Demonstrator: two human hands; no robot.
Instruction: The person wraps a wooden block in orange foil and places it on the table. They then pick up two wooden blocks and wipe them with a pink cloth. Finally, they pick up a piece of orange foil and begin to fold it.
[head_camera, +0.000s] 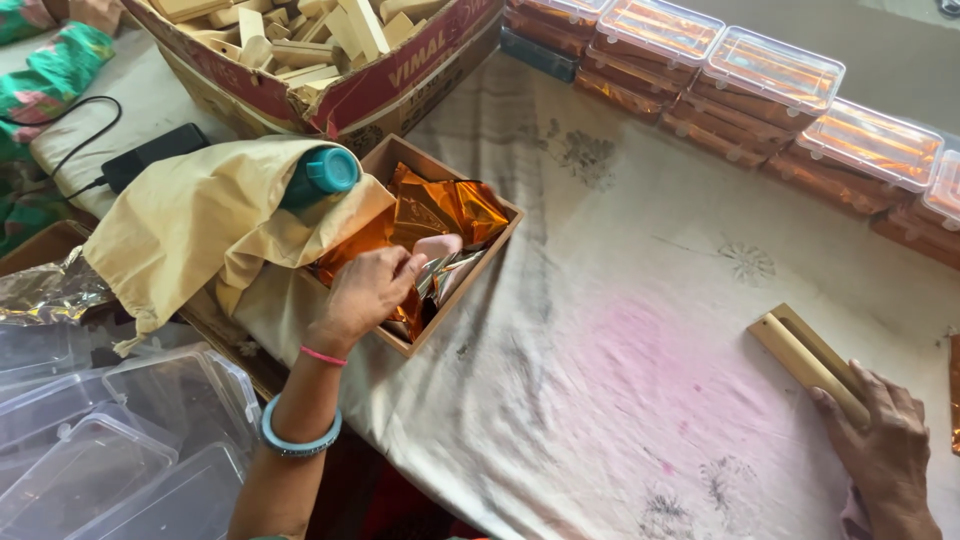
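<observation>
Down at the near-left of the bench (620, 420), the left hand (365, 292) dips into a small cardboard tray (455, 310), its grip pinched together on crinkly orange foil sheets (440, 212) with silvery undersides. Just beside the tray, a soft tan cloth bag (200, 215) slumps with a teal bottle cap (330, 170) poking out. Over on the right, the right hand (885, 445) presses fingers down on a smooth, flat wooden block (805, 355), touching it rather than closing around it. Between the two hands lies a wide stretch of wrinkled cream cloth, stained pink. Along the far edge, clear-lidded plastic boxes (770, 75) of orange foil stack in a tight row. Far left, a big cardboard carton (330, 95) brims with pale wooden pieces. Empty clear boxes (110, 450) crowd the near-left corner.
</observation>
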